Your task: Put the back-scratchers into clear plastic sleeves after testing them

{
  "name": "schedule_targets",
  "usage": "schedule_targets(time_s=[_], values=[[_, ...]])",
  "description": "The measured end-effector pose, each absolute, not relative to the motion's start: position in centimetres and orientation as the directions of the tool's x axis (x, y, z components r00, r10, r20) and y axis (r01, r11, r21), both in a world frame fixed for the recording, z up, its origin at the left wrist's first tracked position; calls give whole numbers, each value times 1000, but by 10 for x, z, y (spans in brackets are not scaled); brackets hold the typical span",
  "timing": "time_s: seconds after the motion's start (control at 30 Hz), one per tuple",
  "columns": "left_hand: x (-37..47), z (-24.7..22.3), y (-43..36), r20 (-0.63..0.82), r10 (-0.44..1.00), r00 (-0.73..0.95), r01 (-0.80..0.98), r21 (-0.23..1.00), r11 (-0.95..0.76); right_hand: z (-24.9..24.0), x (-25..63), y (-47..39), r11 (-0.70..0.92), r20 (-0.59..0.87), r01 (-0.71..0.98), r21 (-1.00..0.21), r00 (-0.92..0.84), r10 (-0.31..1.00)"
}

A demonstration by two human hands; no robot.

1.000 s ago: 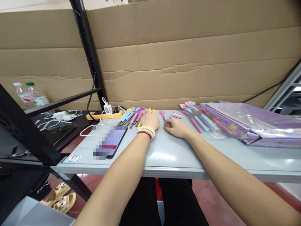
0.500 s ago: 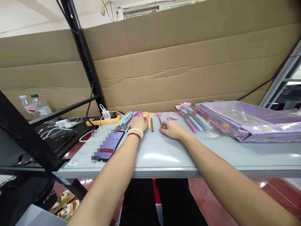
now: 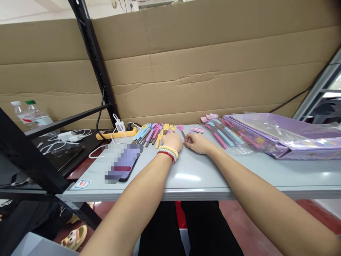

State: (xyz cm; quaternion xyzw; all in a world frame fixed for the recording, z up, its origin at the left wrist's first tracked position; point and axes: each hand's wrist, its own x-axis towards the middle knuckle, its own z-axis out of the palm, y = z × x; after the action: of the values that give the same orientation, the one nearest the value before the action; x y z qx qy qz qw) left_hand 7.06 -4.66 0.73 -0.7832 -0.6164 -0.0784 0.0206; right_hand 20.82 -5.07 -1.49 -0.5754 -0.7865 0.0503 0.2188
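My left hand [image 3: 173, 141], with a yellow and white coiled band at the wrist, rests over the near end of a yellow claw-headed stick [image 3: 173, 128]; its fingers are curled and what they hold is hidden. Just to its right, my right hand [image 3: 196, 143] lies curled at the lower end of a pink claw-headed stick [image 3: 180, 128]. The fingertips hide whether it is gripped. Left of my hands several blue, yellow, purple and pink sticks [image 3: 153, 133] lie in a row. A small pink card [image 3: 197, 130] is behind my right hand.
Packaged claw sticks [image 3: 222, 137] lie at the right beside a purple box [image 3: 279, 137] with clear plastic. On the left are a phone [image 3: 125, 163], a yellow power strip [image 3: 117, 134] and white cables. A black post [image 3: 93, 53] and a cardboard wall [image 3: 199, 71] stand behind.
My left hand has moved right, from over the row of sticks to close beside my right hand. More of the row shows. The camera view has shifted slightly.
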Motion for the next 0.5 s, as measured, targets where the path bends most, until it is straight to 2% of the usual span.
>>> schedule_targets(time_s=[0.13, 0.23, 0.3, 0.37, 0.43, 0.5], values=[[73, 8, -49, 176, 954, 243, 962, 85, -261, -12, 207, -52, 324, 309, 871, -370, -214, 927], [74, 13, -53, 295, 928, 229, 954, 124, -274, -7, 206, -52, 319, 371, 796, -514, -129, 920], [75, 16, -57, 399, 878, 264, 931, 133, -341, -3, 206, -52, 325, 394, 660, -677, -48, 918], [76, 19, -61, 458, 803, 382, 876, 96, -472, 0, 206, -52, 326, 382, 469, -821, 27, 924], [77, 21, -65, 455, 727, 514, 801, 49, -597, 2, 206, -52, 319, 352, 290, -902, 67, 934], [76, 24, -67, 426, 708, 563, 768, 47, -639, 3, 208, -52, 313, 331, 175, -933, 87, 939]])
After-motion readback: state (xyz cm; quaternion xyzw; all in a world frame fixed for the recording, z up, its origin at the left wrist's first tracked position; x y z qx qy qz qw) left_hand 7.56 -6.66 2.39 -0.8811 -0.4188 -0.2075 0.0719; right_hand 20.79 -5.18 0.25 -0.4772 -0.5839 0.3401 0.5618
